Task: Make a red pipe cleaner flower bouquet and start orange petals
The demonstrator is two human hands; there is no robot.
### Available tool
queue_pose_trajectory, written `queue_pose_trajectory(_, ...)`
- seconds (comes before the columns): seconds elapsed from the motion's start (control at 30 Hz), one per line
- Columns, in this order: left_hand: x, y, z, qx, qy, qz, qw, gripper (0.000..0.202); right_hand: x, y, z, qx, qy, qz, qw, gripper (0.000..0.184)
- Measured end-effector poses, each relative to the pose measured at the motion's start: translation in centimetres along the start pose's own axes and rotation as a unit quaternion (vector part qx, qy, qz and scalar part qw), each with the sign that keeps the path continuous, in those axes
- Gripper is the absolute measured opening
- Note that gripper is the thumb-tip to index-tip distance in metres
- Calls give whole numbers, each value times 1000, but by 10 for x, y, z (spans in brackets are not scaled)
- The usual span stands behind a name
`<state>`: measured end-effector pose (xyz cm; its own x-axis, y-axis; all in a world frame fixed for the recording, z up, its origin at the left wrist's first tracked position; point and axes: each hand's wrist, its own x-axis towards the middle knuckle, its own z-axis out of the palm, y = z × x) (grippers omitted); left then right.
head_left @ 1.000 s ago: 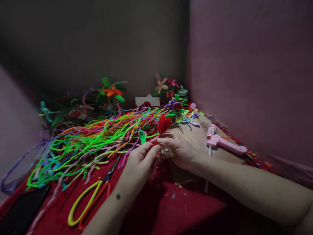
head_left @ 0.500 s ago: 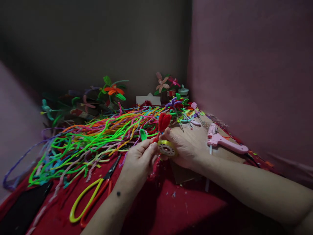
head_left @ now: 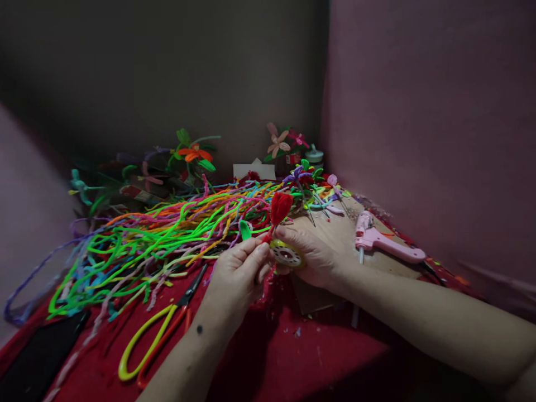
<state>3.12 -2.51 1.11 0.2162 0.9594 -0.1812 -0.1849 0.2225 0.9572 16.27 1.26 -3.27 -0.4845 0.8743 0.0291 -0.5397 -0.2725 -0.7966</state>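
Pinched in left hand [head_left: 239, 272], projecting just above grip: red chenille flower [head_left: 281, 207], probably light, soft, crushable, best held by stem [head_left: 268, 237]. Grasped in right hand [head_left: 313, 252], just beside: yellow-rimmed spool [head_left: 288, 254].

A head-worn camera looks forward and down over the close hands [head_left: 234, 272] and surface [head_left: 288, 357], facing twelve o'clock.

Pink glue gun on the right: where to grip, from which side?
Probably the handle, from the right and above: the pink glue gun lies on its side, handle pointing right, away from the glue stick jutting toward the camera.
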Motion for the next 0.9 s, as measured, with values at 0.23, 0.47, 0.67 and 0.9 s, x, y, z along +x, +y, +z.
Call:
queue_pose_trajectory(0.23, 1, -3, -6, -40, -55, -38, 997, 21, -1, -1, -1, -25, 2, -13, 1000, 26)
queue_pose_trajectory(0.47, 0, -2, -11, -162, -167, -92, 968, 21, -4, -7, 1, -19, -39, -40, 998, 24)
queue_pose_trajectory(0.67, -1, -2, -12, -160, -183, -95, 965, 23, -5, -7, 2, -62, -32, -72, 995, 17)
queue_pose_trajectory(0.9, 1, -12, -4, 235, 2, 90, 968, 18, -6, -1, 3, -65, 30, -78, 994, 16)
